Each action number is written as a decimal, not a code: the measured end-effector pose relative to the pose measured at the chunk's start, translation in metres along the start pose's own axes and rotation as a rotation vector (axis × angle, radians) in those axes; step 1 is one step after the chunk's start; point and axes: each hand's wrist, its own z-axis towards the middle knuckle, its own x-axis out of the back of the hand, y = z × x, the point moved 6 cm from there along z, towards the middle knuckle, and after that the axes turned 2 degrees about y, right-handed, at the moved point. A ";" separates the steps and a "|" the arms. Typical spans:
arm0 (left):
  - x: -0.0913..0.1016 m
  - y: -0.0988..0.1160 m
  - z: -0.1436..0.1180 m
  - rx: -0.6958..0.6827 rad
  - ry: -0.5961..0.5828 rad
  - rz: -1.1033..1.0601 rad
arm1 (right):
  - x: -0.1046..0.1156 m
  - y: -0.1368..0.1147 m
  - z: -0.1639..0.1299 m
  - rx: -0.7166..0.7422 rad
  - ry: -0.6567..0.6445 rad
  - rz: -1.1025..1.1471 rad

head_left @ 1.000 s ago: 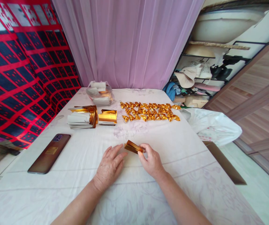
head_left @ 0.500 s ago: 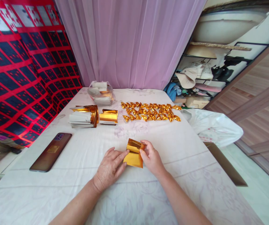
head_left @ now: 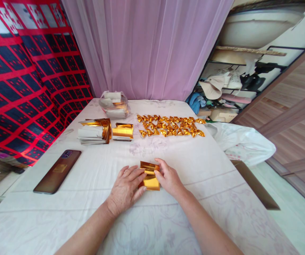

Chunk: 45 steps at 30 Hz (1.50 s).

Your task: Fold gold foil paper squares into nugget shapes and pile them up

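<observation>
A sheet of gold foil paper (head_left: 151,182) lies in front of me on the table, its far part curled over toward me. My left hand (head_left: 127,187) has the left edge between its thumb and fingers. At the right edge, my right hand (head_left: 170,179) pinches the curled part with thumb and index finger. Beyond the hands are a small stack of gold foil paper (head_left: 123,131) and a larger fanned stack (head_left: 91,134) with pale backs. Rows of folded gold foil pieces (head_left: 171,126) lie at the far right of the table.
A brown phone (head_left: 58,172) lies face down at the left on the table's patterned cloth (head_left: 152,226). A clear bag (head_left: 114,105) of more paper stands at the back left. Past the right edge are a white plastic bag (head_left: 248,143) and a shelf rack (head_left: 248,65).
The foil sheet has turned to lie squarer to me and shifted slightly left. My right hand has moved slightly left with it; the left hand stays nearly in place, its fingers lying further over the sheet.
</observation>
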 end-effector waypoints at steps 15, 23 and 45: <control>0.001 0.009 -0.002 -0.096 -0.021 0.010 | -0.005 0.007 0.003 -0.133 -0.195 0.358; -0.005 0.007 0.000 -0.027 -0.025 -0.038 | -0.003 0.001 0.003 -0.021 -0.113 0.025; -0.008 0.003 0.000 0.021 -0.079 -0.084 | 0.025 -0.006 -0.018 0.174 -0.181 -0.027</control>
